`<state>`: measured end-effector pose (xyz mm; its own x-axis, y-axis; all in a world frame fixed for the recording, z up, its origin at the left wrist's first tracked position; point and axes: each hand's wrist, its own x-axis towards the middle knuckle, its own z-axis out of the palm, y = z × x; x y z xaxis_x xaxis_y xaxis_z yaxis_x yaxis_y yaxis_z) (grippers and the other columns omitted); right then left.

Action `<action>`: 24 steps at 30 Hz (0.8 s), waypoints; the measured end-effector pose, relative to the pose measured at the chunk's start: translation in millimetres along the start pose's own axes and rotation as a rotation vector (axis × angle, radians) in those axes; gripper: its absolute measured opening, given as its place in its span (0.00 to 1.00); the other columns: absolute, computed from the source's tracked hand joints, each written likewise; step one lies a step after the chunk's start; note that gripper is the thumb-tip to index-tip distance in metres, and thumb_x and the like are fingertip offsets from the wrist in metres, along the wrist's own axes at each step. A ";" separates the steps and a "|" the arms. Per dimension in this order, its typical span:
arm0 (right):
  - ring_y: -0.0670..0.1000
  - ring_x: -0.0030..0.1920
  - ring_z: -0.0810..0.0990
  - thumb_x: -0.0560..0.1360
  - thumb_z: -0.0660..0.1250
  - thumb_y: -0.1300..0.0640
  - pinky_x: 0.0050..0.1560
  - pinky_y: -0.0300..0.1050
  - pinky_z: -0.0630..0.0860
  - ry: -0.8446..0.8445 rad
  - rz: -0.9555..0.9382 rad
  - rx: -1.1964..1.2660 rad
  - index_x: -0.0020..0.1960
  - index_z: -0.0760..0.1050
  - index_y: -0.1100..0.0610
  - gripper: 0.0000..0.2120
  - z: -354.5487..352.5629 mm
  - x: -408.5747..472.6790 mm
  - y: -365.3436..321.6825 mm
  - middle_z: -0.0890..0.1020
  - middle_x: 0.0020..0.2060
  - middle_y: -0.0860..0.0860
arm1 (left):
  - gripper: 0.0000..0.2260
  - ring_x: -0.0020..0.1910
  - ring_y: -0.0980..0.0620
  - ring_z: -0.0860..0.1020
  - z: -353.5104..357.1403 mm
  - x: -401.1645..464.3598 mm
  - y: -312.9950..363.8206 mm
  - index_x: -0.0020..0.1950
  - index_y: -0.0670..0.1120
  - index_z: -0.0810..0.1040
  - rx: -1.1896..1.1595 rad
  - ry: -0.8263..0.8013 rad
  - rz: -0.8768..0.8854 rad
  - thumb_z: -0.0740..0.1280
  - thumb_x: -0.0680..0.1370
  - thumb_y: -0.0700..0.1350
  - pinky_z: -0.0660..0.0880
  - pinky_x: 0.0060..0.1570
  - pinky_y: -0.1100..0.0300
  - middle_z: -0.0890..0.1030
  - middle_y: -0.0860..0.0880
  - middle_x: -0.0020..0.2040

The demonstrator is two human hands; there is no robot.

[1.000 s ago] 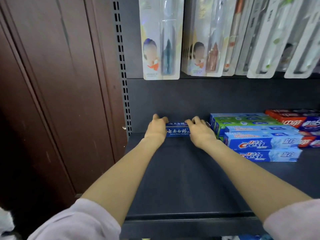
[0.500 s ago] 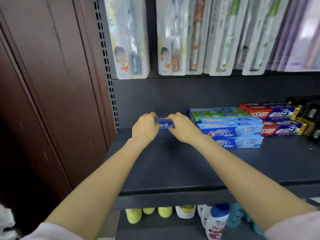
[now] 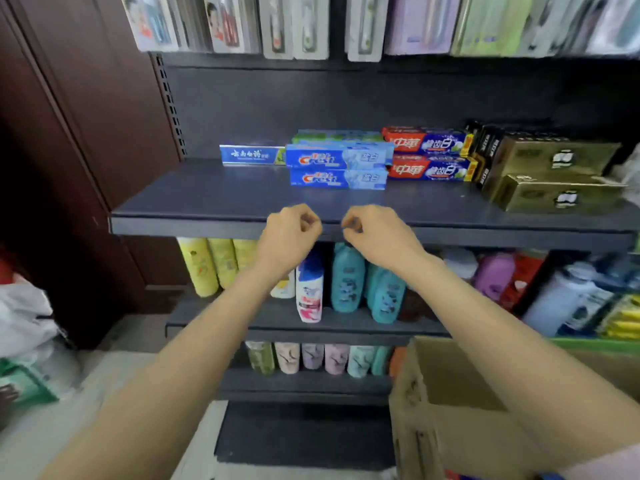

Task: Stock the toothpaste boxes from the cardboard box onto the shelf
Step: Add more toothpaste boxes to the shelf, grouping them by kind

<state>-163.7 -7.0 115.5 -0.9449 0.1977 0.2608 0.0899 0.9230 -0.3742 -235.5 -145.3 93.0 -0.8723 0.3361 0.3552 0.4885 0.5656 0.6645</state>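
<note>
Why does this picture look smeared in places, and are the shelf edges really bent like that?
Head view: the toothbrush packs along the top are smeared by motion blur, and both hands look soft. The shelf edge bows, which looks like wide-angle lens distortion. Light is even; no harsh glare.

Clearance on the dark grey metal shelf (image 3: 207, 202)

Near and left deck areas lie bare. Obstacles: dark blue toothpaste box (image 3: 252, 154) at far left, stacked blue-and-white toothpaste boxes (image 3: 338, 166) beside it, gold cartons (image 3: 554, 178) at right; hanging toothbrush blister packs (image 3: 294, 26) limit headroom.
</note>
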 end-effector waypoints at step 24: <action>0.59 0.63 0.73 0.77 0.64 0.57 0.59 0.48 0.71 -0.815 0.419 -0.045 0.69 0.67 0.59 0.22 92.8 -247.0 297.8 0.75 0.63 0.59 | 0.13 0.58 0.43 0.77 302.8 -216.2 73.5 0.61 0.41 0.76 0.365 -0.954 -0.272 0.62 0.79 0.44 0.73 0.56 0.53 0.79 0.41 0.60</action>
<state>67.2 188.5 -142.9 -0.7607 0.2407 -0.6029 0.4709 0.8438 -0.2574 -4.2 51.7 -134.0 -0.6518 0.5275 -0.5449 0.3947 0.8495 0.3502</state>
